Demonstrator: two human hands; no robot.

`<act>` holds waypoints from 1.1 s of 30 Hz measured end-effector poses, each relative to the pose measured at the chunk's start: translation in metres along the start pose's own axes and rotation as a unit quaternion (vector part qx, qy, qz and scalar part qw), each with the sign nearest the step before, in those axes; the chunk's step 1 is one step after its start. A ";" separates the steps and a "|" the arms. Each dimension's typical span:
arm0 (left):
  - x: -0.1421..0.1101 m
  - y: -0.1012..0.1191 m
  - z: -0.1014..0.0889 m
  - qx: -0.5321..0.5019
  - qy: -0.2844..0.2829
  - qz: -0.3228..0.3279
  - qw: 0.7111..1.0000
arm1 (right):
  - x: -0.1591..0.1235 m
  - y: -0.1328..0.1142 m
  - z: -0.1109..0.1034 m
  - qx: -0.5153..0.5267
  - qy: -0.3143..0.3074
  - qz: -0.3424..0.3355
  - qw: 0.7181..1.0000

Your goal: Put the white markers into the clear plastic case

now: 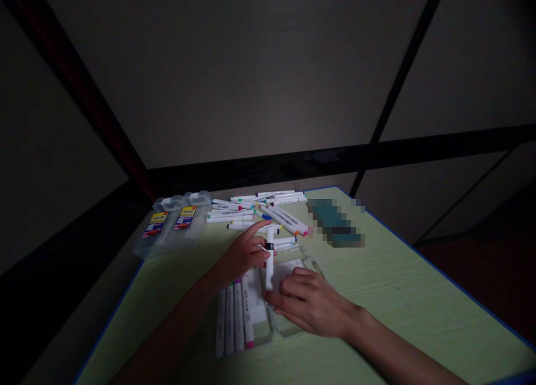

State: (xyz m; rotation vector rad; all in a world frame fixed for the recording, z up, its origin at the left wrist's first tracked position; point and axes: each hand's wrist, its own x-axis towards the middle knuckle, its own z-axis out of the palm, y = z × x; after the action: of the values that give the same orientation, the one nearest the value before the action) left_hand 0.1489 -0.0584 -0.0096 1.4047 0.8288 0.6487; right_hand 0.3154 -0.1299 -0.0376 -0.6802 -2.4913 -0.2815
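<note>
My left hand [245, 253] pinches the upper part of a white marker [269, 259] that stands nearly upright, index finger stretched out over it. My right hand [307, 302] curls around the marker's lower end, its fingers resting on a clear plastic case [288, 323] that lies open on the table. A row of several white markers [234, 321] lies in the case's left half. Beyond the hands, a loose heap of white markers with coloured caps [259, 209] is spread over the table.
A pale green table [397, 290] with a blue edge carries everything. Two clear marker cases with yellow labels [173, 226] lie at the far left. A blurred teal object [335, 222] lies at the far right. The room behind is dark.
</note>
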 end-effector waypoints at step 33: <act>-0.003 0.001 0.009 0.112 0.002 0.013 0.994 | 0.001 -0.011 0.001 -0.008 -0.031 -0.063 0.998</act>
State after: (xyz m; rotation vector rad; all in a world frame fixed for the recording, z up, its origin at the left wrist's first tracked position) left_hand 0.1543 -0.0656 -0.0082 1.6190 0.9104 0.5921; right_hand 0.3087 -0.1385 -0.0392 -0.5477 -2.5982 -0.3312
